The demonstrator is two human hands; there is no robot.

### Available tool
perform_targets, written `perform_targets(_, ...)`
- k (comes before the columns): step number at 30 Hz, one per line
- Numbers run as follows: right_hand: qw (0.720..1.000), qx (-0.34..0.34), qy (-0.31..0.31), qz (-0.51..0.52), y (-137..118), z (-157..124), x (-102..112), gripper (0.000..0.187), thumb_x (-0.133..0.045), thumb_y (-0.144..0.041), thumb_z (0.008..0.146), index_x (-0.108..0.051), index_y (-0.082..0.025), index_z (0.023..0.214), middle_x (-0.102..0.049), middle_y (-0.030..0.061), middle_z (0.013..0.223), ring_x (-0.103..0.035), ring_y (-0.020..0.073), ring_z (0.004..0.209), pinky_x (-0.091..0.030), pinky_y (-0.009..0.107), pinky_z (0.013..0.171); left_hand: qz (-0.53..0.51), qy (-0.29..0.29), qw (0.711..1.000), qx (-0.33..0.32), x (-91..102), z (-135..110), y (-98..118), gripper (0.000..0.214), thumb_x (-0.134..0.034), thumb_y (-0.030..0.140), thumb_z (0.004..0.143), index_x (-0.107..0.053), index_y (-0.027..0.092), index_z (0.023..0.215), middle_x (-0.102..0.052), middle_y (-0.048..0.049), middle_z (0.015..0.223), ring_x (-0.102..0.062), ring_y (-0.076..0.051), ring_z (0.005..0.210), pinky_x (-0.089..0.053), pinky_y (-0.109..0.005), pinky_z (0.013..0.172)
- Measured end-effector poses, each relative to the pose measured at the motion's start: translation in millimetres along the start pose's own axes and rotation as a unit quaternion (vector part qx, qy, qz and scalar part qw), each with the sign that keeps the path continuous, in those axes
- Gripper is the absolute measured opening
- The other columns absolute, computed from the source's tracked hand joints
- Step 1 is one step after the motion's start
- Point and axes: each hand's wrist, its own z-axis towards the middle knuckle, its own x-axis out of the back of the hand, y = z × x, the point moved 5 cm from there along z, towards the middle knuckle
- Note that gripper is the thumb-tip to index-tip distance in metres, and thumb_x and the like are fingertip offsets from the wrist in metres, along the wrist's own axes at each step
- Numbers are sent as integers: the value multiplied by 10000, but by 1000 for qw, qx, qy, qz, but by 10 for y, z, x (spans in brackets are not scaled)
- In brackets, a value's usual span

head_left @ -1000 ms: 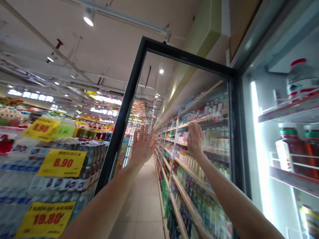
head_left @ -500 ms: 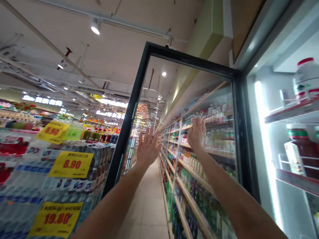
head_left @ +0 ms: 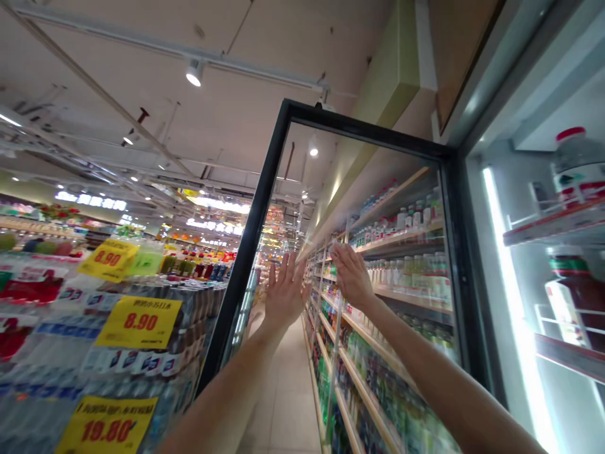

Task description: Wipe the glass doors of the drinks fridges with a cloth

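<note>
A black-framed glass cooler door (head_left: pixel 265 208) stands swung out in front of me. My left hand (head_left: pixel 285 293) is raised with fingers spread, palm toward the glass near the door's middle. My right hand (head_left: pixel 350 275) is also open, fingers stretched flat toward the glass, close beside the left hand. Neither hand holds anything. Whether the palms touch the glass is hard to tell. Through the glass I see an aisle of drink shelves (head_left: pixel 378 296).
The lit open cooler (head_left: pixel 567 284) at right holds bottles, one with a red cap (head_left: pixel 579 165) on the upper shelf. At left stands a stacked bottle display with yellow price tags (head_left: pixel 139 321). A tiled aisle floor (head_left: pixel 288 391) runs ahead.
My right hand has moved left along the glass toward my left hand. The view has tilted slightly, so the door sits lower and further right in the picture.
</note>
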Motion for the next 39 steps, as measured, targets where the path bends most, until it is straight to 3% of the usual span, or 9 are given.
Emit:
perform_targets(5,968,-234,79,-38,310,-115,111,513,-317,-203,872,-421,-184,1374,-418,104,1433,-252,257,1383,-289,491,1079,-11,0,1000,1,-36,-3,-6,499,-427,357,905,-398,181,1371,-316,-134,1473,-239,-274,1386,-184,-503,1120)
perform_targets(11,999,-31,-16,6,-95,-384,36,500,-352,-192,860,-460,-218,1348,-439,51,1425,-235,224,1394,-253,454,1119,-12,-6,1000,2,-41,1,-7,515,-432,372,904,-386,179,1379,-291,-140,1483,-225,-279,1390,-173,-506,1123)
perform_targets(16,968,-240,64,-41,104,-573,133,508,-335,-231,882,-414,-176,1381,-409,105,1440,-248,268,1385,-250,505,1103,-18,-20,1000,4,-67,-2,-22,516,-425,367,905,-372,187,1386,-287,-136,1486,-210,-278,1395,-179,-512,1120)
perform_targets(21,997,-76,-16,-5,-135,-602,27,490,-359,-209,872,-452,-236,1352,-436,37,1429,-232,222,1396,-216,455,1133,-10,-17,1000,-2,-87,-2,-26,504,-422,365,906,-399,162,1368,-293,-156,1481,-217,-288,1392,-182,-508,1119)
perform_targets(26,956,-281,62,-50,164,-729,145,508,-326,-228,887,-406,-182,1387,-401,106,1446,-255,282,1380,-242,532,1092,-19,-18,1000,-5,-74,1,-15,508,-414,368,909,-392,158,1372,-269,-158,1492,-204,-295,1395,-157,-515,1123)
perform_targets(31,995,-96,-12,-4,-59,-768,80,495,-357,-200,865,-461,-247,1347,-448,45,1420,-235,219,1397,-232,453,1125,-31,-23,999,4,-65,9,-18,508,-402,372,911,-381,173,1378,-252,-142,1501,-198,-283,1399,-144,-514,1127)
perform_targets(33,991,-130,0,-22,43,-834,114,493,-357,-204,869,-455,-249,1350,-452,55,1416,-262,231,1386,-235,482,1115,-26,-22,999,3,-63,9,-15,509,-402,373,911,-386,166,1376,-260,-147,1497,-210,-285,1395,-151,-512,1125)
perform_targets(36,953,-285,76,-61,304,-971,235,509,-332,-220,880,-413,-203,1382,-426,113,1426,-272,281,1378,-271,542,1076,-25,-21,999,1,-66,8,-14,507,-400,372,911,-394,162,1372,-267,-151,1493,-218,-289,1392,-156,-515,1123)
perform_targets(39,959,-269,77,-49,238,-1013,239,536,-328,-210,878,-360,-207,1413,-406,106,1441,-237,268,1395,-287,513,1081,-37,-18,999,3,-77,6,-25,517,-406,366,908,-369,183,1390,-263,-138,1497,-211,-287,1395,-154,-518,1124)
